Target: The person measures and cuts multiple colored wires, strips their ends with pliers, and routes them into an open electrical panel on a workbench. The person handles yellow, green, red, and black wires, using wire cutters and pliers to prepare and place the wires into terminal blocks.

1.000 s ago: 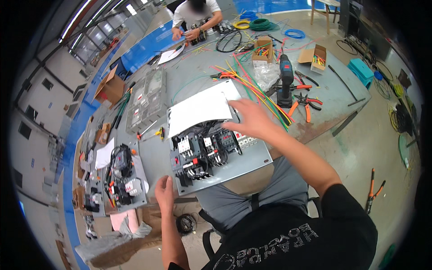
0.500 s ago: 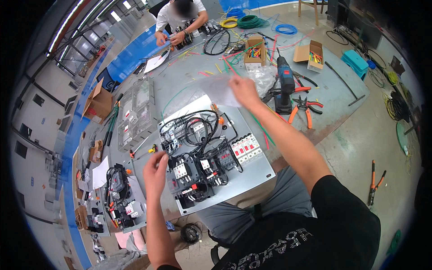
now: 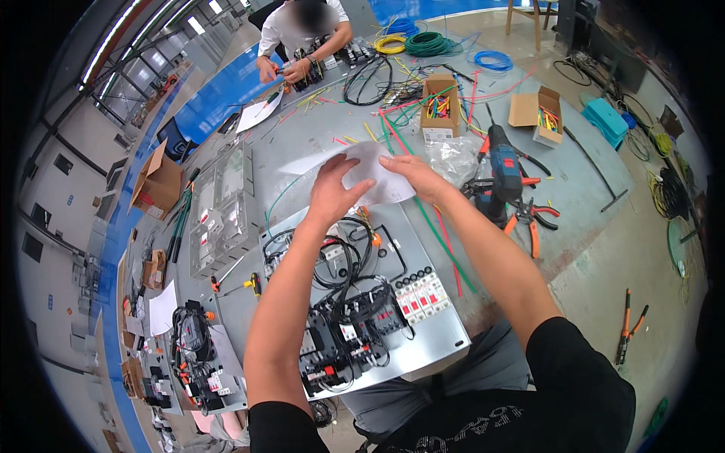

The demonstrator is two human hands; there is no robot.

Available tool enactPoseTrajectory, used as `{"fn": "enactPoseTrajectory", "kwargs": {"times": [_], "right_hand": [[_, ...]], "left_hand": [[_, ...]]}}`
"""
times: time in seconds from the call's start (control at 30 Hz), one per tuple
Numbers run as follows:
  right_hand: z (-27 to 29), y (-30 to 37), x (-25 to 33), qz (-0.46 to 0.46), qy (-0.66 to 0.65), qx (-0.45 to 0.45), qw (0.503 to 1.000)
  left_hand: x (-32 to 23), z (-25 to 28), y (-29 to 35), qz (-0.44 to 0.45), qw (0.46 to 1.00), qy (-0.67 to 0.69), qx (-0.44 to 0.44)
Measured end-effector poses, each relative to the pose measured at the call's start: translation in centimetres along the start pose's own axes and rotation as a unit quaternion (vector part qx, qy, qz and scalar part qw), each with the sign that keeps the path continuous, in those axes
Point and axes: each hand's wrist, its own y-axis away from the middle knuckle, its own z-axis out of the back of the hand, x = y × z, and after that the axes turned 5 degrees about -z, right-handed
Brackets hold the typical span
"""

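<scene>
A white paper sheet (image 3: 375, 181) is bent upward above the far edge of a metal mounting plate (image 3: 442, 336). My right hand (image 3: 415, 175) pinches its right side between thumb and fingers. Against the sheet's left part, my left hand (image 3: 336, 192) has its thumb and fingers spread; whether its fingertips touch the paper is hard to tell. Below the hands, the plate carries black contactors (image 3: 347, 328), looped black cables (image 3: 349, 253) and a row of white circuit breakers with red switches (image 3: 423, 298). My left forearm hides the plate's left side.
A cordless drill (image 3: 504, 166) and orange-handled pliers (image 3: 532, 219) lie right of the plate. Open boxes of coloured tubing (image 3: 438, 106) stand behind. Clear plastic enclosures (image 3: 223, 204) and a second wired plate (image 3: 204, 355) are on the left. A co-worker (image 3: 306, 38) handles parts across the table.
My left hand has moved from the plate's left edge up to the paper. My right hand has drawn the sheet slightly nearer, and it now stands more upright. The view has shifted a little.
</scene>
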Motion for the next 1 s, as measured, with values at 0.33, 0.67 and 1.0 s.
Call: {"fn": "enactPoseTrajectory", "kwargs": {"times": [0.33,0.67,1.0], "right_hand": [[-2.7,-13.1,-5.8,0.108,0.631,-0.168,0.749],[3.5,-16.1,-2.5,0.017,0.622,-0.268,0.735],[2.4,-12.3,3.2,0.245,0.492,-0.291,0.783]], "left_hand": [[6.4,-3.2,1.1,0.198,0.974,0.035,0.100],[5.1,-7.2,-0.8,0.169,0.972,0.041,0.160],[4.5,-9.8,-2.6,0.027,0.969,0.010,0.246]]}}
